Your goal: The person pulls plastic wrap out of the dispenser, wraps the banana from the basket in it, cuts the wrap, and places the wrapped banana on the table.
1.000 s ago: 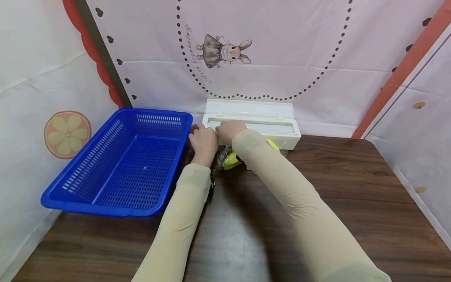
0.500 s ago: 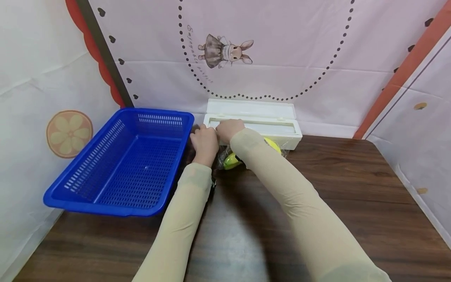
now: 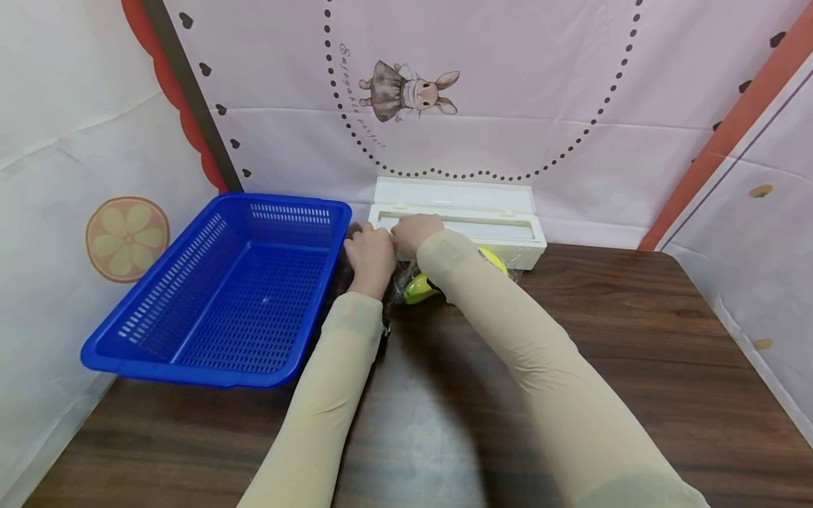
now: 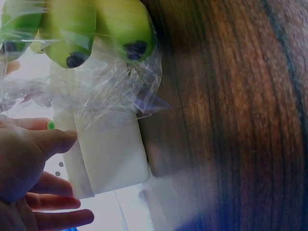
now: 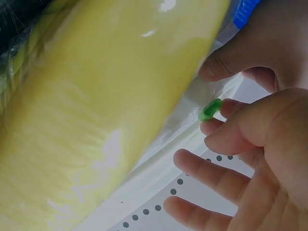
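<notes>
A white cling film dispenser (image 3: 517, 252) with its lid raised stands at the back, against the wall. Before it lies a bunch of bananas (image 4: 72, 29), yellow with green ends and dark tips, covered by clear cling film (image 4: 106, 96). My left hand (image 3: 371, 257) grips the dispenser's left end, thumb against its front edge. Close beside it, my right hand (image 3: 416, 233) has thumb and index finger drawn together at a small green slider (image 5: 210, 109) and appears to pinch it; its other fingers extend. In the head view my right forearm hides part of the bananas.
A blue perforated basket (image 3: 209, 384) stands left of my left arm. Between it and my left hand lies something dark reddish (image 3: 341, 275), mostly hidden. Printed cloth walls (image 3: 508, 70) enclose the back and sides of the brown wooden table (image 3: 635, 353).
The head view has shifted slightly, moving everything a little to the right. Both hands stay at the dispenser's left end, and the bananas have not visibly moved.
</notes>
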`<action>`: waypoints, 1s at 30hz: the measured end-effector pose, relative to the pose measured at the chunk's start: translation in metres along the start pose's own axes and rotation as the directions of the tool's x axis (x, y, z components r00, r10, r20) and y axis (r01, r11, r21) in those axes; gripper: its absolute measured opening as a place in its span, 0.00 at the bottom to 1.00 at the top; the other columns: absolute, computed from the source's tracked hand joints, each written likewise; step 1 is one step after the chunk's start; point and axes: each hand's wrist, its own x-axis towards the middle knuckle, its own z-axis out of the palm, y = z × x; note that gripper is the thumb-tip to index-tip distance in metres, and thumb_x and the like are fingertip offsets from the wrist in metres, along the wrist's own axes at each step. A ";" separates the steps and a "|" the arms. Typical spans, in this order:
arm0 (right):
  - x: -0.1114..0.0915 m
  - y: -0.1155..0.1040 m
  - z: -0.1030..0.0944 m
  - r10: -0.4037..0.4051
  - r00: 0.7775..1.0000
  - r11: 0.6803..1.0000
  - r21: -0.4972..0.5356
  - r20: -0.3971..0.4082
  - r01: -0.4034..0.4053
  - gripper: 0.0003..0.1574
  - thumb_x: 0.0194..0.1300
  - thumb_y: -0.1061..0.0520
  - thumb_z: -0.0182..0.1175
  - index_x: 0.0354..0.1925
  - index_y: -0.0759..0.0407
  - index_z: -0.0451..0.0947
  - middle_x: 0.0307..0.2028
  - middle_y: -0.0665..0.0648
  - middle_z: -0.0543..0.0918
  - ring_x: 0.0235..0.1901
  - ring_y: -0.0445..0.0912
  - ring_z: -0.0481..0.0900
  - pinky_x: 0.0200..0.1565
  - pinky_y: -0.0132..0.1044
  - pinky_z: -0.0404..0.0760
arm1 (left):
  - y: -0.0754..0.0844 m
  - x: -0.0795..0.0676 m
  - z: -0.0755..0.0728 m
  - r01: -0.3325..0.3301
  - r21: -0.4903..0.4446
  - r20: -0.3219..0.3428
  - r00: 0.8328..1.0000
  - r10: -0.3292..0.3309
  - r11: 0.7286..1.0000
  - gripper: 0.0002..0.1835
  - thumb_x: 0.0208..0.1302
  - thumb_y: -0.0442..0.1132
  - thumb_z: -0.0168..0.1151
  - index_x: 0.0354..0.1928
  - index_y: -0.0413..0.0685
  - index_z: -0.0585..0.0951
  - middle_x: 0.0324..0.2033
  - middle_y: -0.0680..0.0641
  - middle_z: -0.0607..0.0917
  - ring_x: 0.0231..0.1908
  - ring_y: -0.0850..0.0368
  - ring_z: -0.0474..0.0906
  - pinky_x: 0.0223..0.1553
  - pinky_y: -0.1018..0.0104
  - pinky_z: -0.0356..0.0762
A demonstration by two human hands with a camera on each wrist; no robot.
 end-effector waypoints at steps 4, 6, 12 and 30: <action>-0.001 0.001 0.000 -0.002 1.000 1.000 -0.012 0.001 0.003 0.24 0.76 0.49 0.34 0.52 0.49 0.76 0.50 0.52 0.78 0.46 0.46 0.77 0.48 0.45 0.78 | 0.000 0.000 0.000 -0.003 -0.001 -0.008 1.000 0.003 1.000 0.17 0.69 0.48 0.49 0.47 0.47 0.83 0.49 0.41 0.77 0.46 0.43 0.76 0.51 0.46 0.72; -0.001 0.001 0.000 -0.003 1.000 1.000 -0.020 0.002 0.004 0.23 0.76 0.50 0.35 0.53 0.49 0.76 0.50 0.52 0.78 0.47 0.46 0.77 0.48 0.45 0.78 | 0.001 0.000 0.000 -0.003 -0.003 -0.012 1.000 0.003 1.000 0.17 0.69 0.48 0.49 0.47 0.47 0.83 0.49 0.41 0.77 0.47 0.43 0.76 0.51 0.46 0.72; -0.004 0.001 -0.001 -0.007 1.000 1.000 -0.009 0.000 0.007 0.22 0.75 0.51 0.37 0.54 0.49 0.76 0.52 0.53 0.78 0.50 0.47 0.77 0.50 0.46 0.77 | 0.000 0.000 -0.001 0.001 -0.008 -0.006 1.000 -0.001 1.000 0.17 0.69 0.47 0.49 0.47 0.47 0.83 0.51 0.40 0.76 0.47 0.43 0.76 0.52 0.46 0.71; -0.006 0.002 -0.001 -0.011 1.000 1.000 -0.019 -0.018 0.011 0.21 0.74 0.52 0.39 0.55 0.48 0.76 0.52 0.53 0.79 0.51 0.47 0.77 0.50 0.46 0.78 | 0.001 -0.001 -0.003 0.006 -0.002 0.027 1.000 -0.006 1.000 0.18 0.70 0.48 0.49 0.50 0.47 0.81 0.52 0.41 0.76 0.49 0.42 0.75 0.53 0.45 0.71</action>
